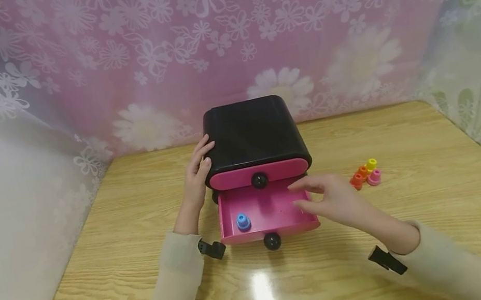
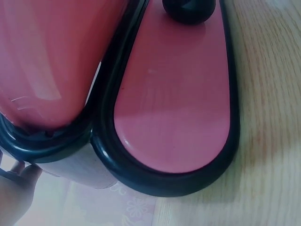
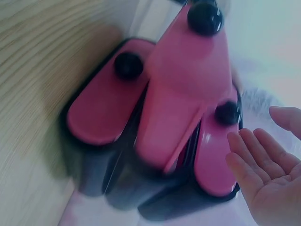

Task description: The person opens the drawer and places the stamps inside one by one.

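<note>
Nearest, the right hand [image 1: 334,199] hovers with released fingers over the pulled-out pink drawer [image 1: 266,214], where a blue peg [image 1: 243,221] lies. Left hand [image 1: 197,172] steadies the black cabinet [image 1: 253,135]. Likely fetching the pegs [image 1: 365,174] on the worktop [image 1: 422,226] comes next.

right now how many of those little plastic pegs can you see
5. One blue peg lies in the open drawer; orange, orange, yellow and pink pegs cluster on the table. More may be hidden in shut drawers.
</note>
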Demonstrator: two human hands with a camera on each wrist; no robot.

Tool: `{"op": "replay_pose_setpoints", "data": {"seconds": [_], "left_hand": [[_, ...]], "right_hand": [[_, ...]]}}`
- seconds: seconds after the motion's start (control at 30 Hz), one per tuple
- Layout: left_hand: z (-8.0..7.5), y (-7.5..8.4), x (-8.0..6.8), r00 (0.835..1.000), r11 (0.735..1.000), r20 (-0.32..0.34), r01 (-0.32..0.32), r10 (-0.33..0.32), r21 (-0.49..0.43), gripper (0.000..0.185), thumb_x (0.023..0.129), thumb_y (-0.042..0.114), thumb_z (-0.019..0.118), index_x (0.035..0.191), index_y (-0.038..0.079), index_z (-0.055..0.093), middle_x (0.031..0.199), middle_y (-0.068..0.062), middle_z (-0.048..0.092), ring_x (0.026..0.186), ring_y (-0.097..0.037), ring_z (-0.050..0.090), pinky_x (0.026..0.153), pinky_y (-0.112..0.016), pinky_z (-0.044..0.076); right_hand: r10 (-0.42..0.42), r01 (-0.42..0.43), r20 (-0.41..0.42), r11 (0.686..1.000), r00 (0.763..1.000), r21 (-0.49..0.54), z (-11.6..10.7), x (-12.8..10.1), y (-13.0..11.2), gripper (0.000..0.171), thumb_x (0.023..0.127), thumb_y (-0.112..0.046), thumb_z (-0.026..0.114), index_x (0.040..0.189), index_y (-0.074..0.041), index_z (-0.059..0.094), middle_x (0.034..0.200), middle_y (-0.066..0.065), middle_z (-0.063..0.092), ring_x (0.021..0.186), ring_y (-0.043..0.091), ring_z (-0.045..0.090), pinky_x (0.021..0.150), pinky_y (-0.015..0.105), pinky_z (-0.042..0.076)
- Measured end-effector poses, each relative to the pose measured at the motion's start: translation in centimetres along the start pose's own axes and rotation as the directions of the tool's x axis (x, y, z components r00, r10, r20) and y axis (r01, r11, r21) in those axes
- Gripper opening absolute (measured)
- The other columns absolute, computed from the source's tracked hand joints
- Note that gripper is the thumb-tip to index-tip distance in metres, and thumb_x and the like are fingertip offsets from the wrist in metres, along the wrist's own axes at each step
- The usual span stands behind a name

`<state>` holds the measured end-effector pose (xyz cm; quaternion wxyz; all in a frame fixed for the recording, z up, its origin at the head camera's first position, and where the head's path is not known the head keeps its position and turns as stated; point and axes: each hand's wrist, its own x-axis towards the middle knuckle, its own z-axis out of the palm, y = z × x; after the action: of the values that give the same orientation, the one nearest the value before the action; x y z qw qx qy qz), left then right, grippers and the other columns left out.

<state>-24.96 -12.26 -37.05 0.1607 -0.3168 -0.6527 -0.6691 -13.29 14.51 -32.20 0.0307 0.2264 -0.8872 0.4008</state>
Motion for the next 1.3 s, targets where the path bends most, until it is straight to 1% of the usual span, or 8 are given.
{"op": "replay_pose_setpoints", "data": {"seconds": [0.27,0.47,0.53,0.67,0.8,0.87,1.1,1.3], "left_hand": [[0.0,0.6,0.0,1.0,1.0,0.004,0.004,-0.004,0.011,0.04,0.091,0.012,0.042,0.123,-0.012,0.043,0.139,-0.018,0.029,0.129,-0.021,0.021,0.103,-0.041,0.017],[-0.1,0.4,-0.1,1.0,1.0,-0.001,0.01,-0.01,0.003,0.041,0.091,0.015,0.043,0.123,-0.011,0.044,0.139,-0.015,0.031,0.129,-0.018,0.022,0.103,-0.039,0.016],[-0.1,0.3,-0.1,1.0,1.0,-0.001,0.006,-0.006,0.0,0.043,0.091,0.019,0.044,0.122,-0.011,0.044,0.138,-0.016,0.031,0.129,-0.018,0.022,0.103,-0.039,0.016],[-0.1,0.3,-0.1,1.0,1.0,-0.002,-0.004,0.004,-0.003,0.046,0.091,0.023,0.045,0.122,-0.011,0.044,0.138,-0.016,0.031,0.129,-0.019,0.022,0.103,-0.04,0.016],[-0.1,0.3,-0.1,1.0,1.0,-0.002,-0.007,0.007,-0.007,0.044,0.091,0.021,0.045,0.122,-0.011,0.045,0.138,-0.016,0.031,0.129,-0.02,0.022,0.103,-0.039,0.016],[-0.1,0.3,-0.1,1.0,1.0,0.0,-0.008,0.008,-0.012,0.044,0.091,0.02,0.044,0.122,-0.012,0.044,0.138,-0.016,0.031,0.129,-0.019,0.022,0.103,-0.039,0.016],[-0.2,0.1,0.0,1.0,1.0,0.005,-0.006,0.006,-0.005,0.047,0.091,0.024,0.045,0.122,-0.011,0.044,0.138,-0.015,0.031,0.129,-0.019,0.022,0.103,-0.04,0.016],[-0.1,0.1,0.0,1.0,1.0,0.006,-0.007,0.007,0.0,0.048,0.09,0.025,0.046,0.122,-0.011,0.045,0.138,-0.016,0.031,0.129,-0.019,0.022,0.103,-0.04,0.016]], "right_hand": [[0.044,-0.05,-0.101,0.997,0.994,-0.058,-2.5,-1.4,2.2,0.028,0.076,-0.01,0.068,0.101,0.002,0.065,0.099,0.014,0.063,0.095,0.031,0.058,0.079,0.043,0.045],[0.115,-0.126,-0.128,0.989,0.985,-0.079,-4.1,-2.4,3.6,0.03,0.079,-0.016,0.066,0.104,0.002,0.063,0.102,0.016,0.062,0.093,0.032,0.058,0.077,0.045,0.046],[0.13,-0.142,-0.142,0.987,0.981,-0.081,-4.5,-2.6,4.2,0.03,0.08,-0.016,0.065,0.103,0.003,0.063,0.101,0.016,0.062,0.092,0.032,0.059,0.075,0.043,0.047],[0.152,-0.172,-0.181,0.98,0.972,-0.1,-5.3,-3.0,5.5,0.03,0.08,-0.018,0.065,0.102,0.003,0.063,0.097,0.017,0.063,0.087,0.031,0.06,0.069,0.028,0.049],[0.177,-0.204,-0.196,0.971,0.964,-0.125,-6.2,-3.4,7.0,0.033,0.081,-0.021,0.064,0.104,0.002,0.063,0.098,0.018,0.063,0.087,0.032,0.059,0.065,0.019,0.045],[0.189,-0.216,-0.197,0.968,0.962,-0.129,-6.6,-3.5,7.7,0.033,0.082,-0.022,0.062,0.105,0.003,0.062,0.099,0.019,0.062,0.088,0.034,0.058,0.064,0.021,0.045],[0.21,-0.252,-0.222,0.951,0.952,-0.178,-7.9,-3.7,10.0,0.034,0.085,-0.021,0.059,0.105,0.006,0.06,0.1,0.025,0.06,0.089,0.041,0.055,0.069,0.048,0.045],[0.269,-0.303,-0.191,0.935,0.944,-0.183,-8.6,-3.6,11.9,0.039,0.086,-0.024,0.057,0.106,0.009,0.058,0.1,0.028,0.058,0.089,0.041,0.055,0.067,0.047,0.047]]}}
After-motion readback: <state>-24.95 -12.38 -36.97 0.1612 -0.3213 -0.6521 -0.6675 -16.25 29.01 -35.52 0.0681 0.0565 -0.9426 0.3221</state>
